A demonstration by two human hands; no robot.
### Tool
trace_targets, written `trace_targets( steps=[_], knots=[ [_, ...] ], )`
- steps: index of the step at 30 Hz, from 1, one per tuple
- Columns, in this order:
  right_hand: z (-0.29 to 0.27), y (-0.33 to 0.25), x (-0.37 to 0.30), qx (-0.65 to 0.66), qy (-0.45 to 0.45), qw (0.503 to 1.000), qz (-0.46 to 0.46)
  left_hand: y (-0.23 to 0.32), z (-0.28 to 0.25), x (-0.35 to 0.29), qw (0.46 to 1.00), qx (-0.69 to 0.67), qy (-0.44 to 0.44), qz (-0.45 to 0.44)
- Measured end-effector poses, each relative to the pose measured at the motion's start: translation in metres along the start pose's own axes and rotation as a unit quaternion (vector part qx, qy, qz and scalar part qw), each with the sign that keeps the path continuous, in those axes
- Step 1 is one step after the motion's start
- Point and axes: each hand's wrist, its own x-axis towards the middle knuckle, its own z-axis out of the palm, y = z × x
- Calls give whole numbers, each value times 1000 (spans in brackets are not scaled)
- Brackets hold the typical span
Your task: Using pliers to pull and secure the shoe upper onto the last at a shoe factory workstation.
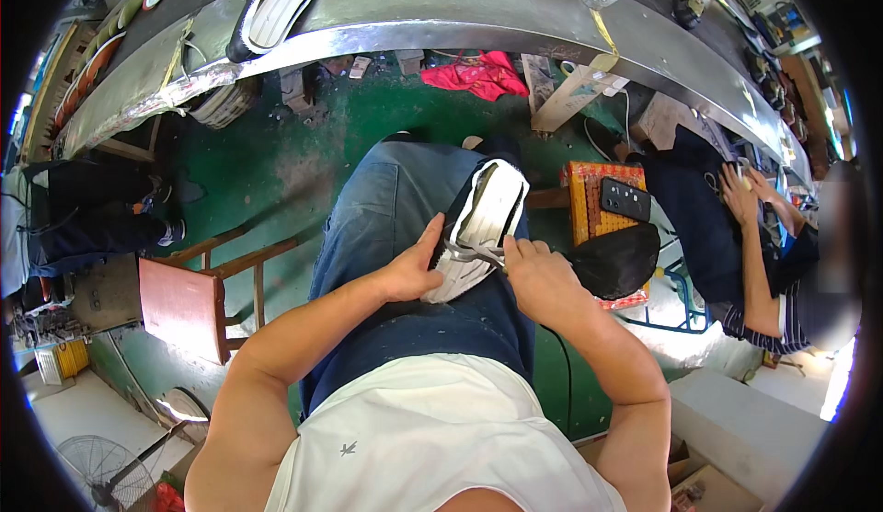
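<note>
A black shoe (494, 204) lies bottom up across my lap, its white underside facing me. My left hand (414, 268) grips the shoe's left side near the heel end, thumb and fingers closed about its edge. Metal pincers (471, 253) reach across the white underside from my right hand (538, 273). The right fingers are wrapped round the pincers' handles, which they mostly hide. The pincers' tips meet the shoe near its left edge; whether they bite on material cannot be made out.
Ahead runs a long metal bench (405, 1) bearing another white-bottomed shoe (279, 8). A wooden stool (184, 305) stands left. At right, a phone (625, 198) and a black pouch-like thing (614, 262) rest on a beaded seat (589, 222). A co-worker (736, 236) sits beyond.
</note>
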Motion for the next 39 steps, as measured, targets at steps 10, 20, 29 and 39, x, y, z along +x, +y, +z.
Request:
trace_targets(
  steps=[10,20,29,39],
  knots=[
    [30,-15,-3,118,-123,979,112,14,19,25,950,71,297,-66],
    [49,23,13,71,-21,986,150,17,6,25,926,265,232,135],
    [2,53,26,253,-128,934,219,52,-16,38,911,409,43,25],
    [44,54,39,185,-73,968,156,40,-13,27,948,313,53,33]
  ],
)
